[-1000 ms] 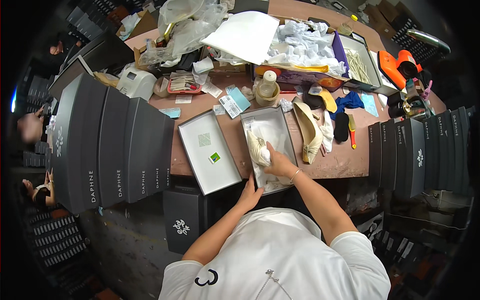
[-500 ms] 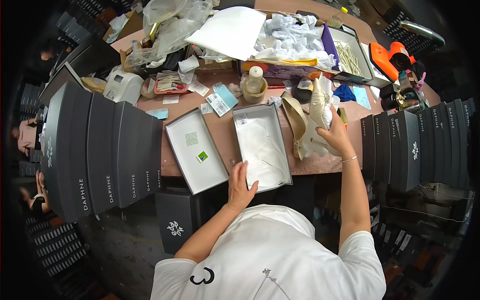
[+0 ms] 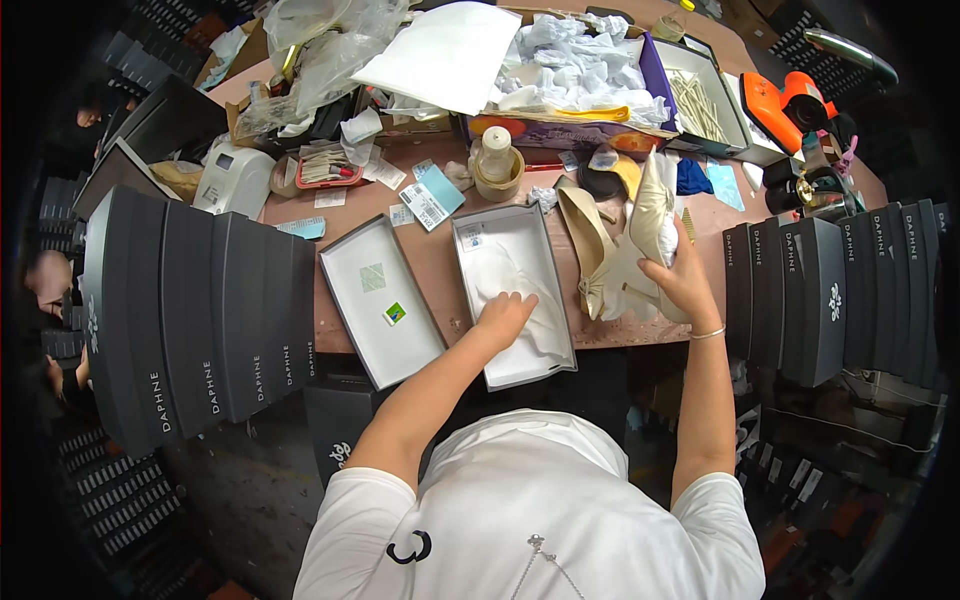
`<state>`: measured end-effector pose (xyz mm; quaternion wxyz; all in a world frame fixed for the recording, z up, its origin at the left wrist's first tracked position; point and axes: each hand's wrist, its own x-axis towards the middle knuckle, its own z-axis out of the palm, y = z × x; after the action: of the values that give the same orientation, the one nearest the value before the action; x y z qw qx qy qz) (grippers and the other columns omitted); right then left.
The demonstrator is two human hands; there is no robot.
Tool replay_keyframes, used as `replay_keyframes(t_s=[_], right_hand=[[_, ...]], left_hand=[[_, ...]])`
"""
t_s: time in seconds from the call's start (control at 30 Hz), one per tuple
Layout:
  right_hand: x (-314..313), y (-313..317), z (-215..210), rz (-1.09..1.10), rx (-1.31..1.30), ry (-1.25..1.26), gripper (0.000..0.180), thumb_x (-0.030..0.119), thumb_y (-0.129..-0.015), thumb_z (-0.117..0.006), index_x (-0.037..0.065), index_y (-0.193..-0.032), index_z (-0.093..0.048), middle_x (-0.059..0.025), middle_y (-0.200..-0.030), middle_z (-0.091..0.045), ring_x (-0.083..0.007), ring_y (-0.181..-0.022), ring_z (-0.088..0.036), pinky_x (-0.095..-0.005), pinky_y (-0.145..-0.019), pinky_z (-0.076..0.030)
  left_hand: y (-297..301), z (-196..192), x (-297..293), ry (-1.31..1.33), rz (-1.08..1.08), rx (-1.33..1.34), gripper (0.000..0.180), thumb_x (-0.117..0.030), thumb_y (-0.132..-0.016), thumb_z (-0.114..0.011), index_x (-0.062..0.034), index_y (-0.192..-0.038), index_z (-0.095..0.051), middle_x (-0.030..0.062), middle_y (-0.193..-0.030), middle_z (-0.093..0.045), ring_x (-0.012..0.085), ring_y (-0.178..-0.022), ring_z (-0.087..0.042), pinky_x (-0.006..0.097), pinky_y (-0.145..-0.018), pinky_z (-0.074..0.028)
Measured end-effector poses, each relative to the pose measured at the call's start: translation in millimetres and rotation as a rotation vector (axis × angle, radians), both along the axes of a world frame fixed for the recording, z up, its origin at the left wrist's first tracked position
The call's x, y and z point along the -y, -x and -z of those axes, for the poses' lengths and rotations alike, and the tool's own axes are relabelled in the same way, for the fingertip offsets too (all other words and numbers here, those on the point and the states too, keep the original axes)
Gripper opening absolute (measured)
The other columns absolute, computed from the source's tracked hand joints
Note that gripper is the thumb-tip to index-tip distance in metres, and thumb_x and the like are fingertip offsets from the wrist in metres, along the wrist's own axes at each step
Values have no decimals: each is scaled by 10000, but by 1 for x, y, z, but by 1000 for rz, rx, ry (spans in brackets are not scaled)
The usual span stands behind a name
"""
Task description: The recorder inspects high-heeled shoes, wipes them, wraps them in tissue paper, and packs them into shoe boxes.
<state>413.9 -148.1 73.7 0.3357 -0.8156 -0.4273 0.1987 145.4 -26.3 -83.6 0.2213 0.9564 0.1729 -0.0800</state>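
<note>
My right hand (image 3: 684,286) grips a cream high-heeled shoe (image 3: 652,215), held upright with its toe up and white stuffing showing inside. Its mate, a matching cream shoe (image 3: 586,232) with a bow, rests on the table just left of it. Inside the grey shoe box (image 3: 464,285), my left hand (image 3: 508,318) has its fingers curled on the white tissue paper (image 3: 540,290), which is rucked up around them. The box's lid (image 3: 385,345) lies inside-up to the left, with a small green packet (image 3: 394,314) in it.
Dark shoe boxes stand in rows at the left (image 3: 190,310) and right (image 3: 810,300). Behind the open box are a bottle in a tape roll (image 3: 496,170), blue-white labels (image 3: 432,198) and a purple carton (image 3: 655,95) of crumpled paper. An orange tape dispenser (image 3: 770,110) stands far right.
My left hand has moved from the box's near left edge into the box, and the tissue there is now creased. My right hand still holds the shoe, almost in place.
</note>
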Motion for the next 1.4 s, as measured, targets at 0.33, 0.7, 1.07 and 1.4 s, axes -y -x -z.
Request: replay_keyframes(t_s=[0.33, 0.7, 1.07, 1.4], right_hand=[[22, 49, -39, 19, -582, -233, 750, 103, -715, -738, -4, -1370, -388, -96, -1198, -559, -176, -1086, -539, -320, -951, -431], [-125, 241, 34, -602, -295, -93, 883, 221, -731, -729, -85, -1410, -255, -323, -1292, -441, -406, -1215, -457, -422, -1010, -396], [-35, 243, 72, -469, -247, 373, 698, 288, -848, -638, -90, -1355, -342, -349, -1198, -501, -463, -1073, -548, -488, -860, -482], [26, 124, 11, 26, -1290, -225, 405, 257, -957, -563, -9, -1258, -517, -110, -1128, -634, -171, -980, -635, -307, -874, -513]], left_hand=[[66, -96, -83, 985, -1019, 822, 240, -29, -935, -494, 7, -1143, -607, 67, -1035, -651, 145, -894, -630, 286, -779, -514], [121, -112, -63, 1223, -1121, 864, 566, -91, -808, -705, -25, -1317, -468, 79, -1212, -567, 182, -1081, -568, 326, -905, -470], [86, -51, -199, 1178, -1236, 847, 693, -172, -730, -802, 24, -1290, -444, 138, -1189, -577, 234, -1045, -592, 329, -873, -481], [98, -88, -130, 389, -1038, 922, 550, -274, -877, -670, 4, -1312, -479, 169, -1274, -511, 276, -1171, -512, 377, -998, -405]])
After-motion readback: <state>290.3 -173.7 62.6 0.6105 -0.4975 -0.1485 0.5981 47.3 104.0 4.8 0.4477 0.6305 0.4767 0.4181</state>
